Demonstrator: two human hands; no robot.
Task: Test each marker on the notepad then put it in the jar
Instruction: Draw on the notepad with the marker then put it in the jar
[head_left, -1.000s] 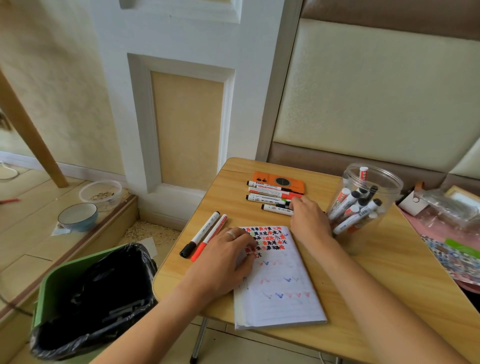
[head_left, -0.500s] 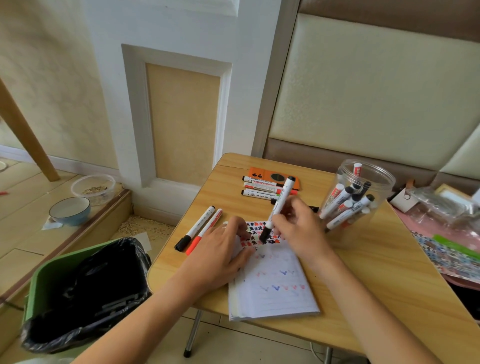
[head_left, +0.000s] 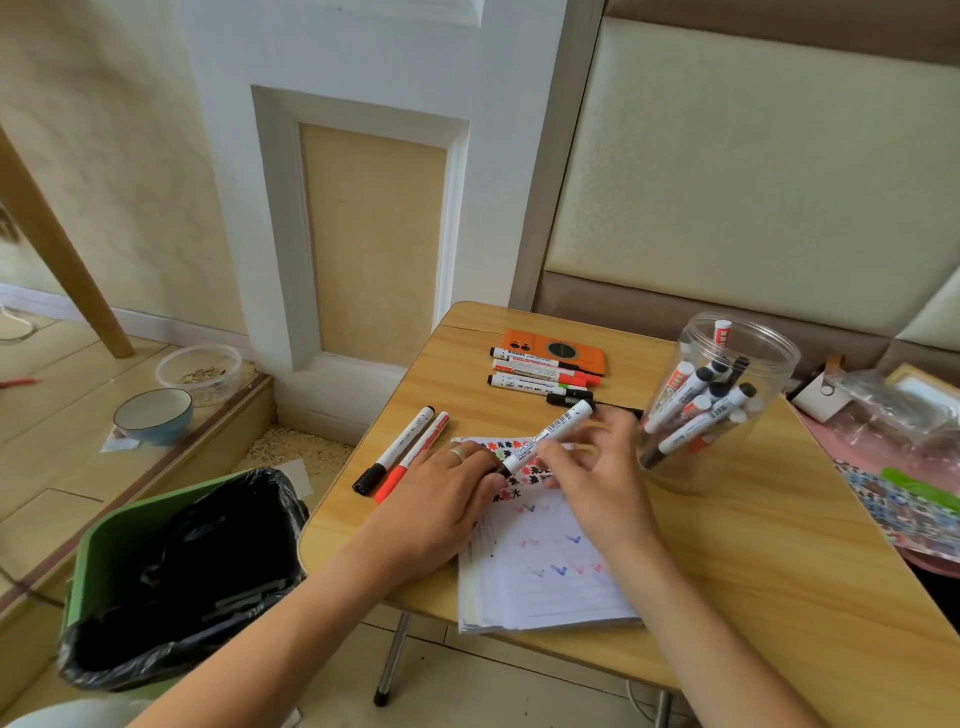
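A white marker with a black cap slants over the notepad, which carries red, black and blue test marks. My right hand holds the marker's barrel. My left hand lies on the notepad's left edge, its fingertips at the marker's black cap end. A clear plastic jar with several markers inside stands just right of my right hand. More markers lie in a row at the back of the table. A black-capped marker and a red-capped marker lie side by side left of the notepad.
An orange case lies behind the marker row. A green bin with a black liner stands at the table's left edge. Two bowls sit on the floor at left. Bags and patterned items crowd the right side.
My right hand picked a marker from the back row and brought it over the notepad. It now tilts lower, and my left fingers have reached its cap end.
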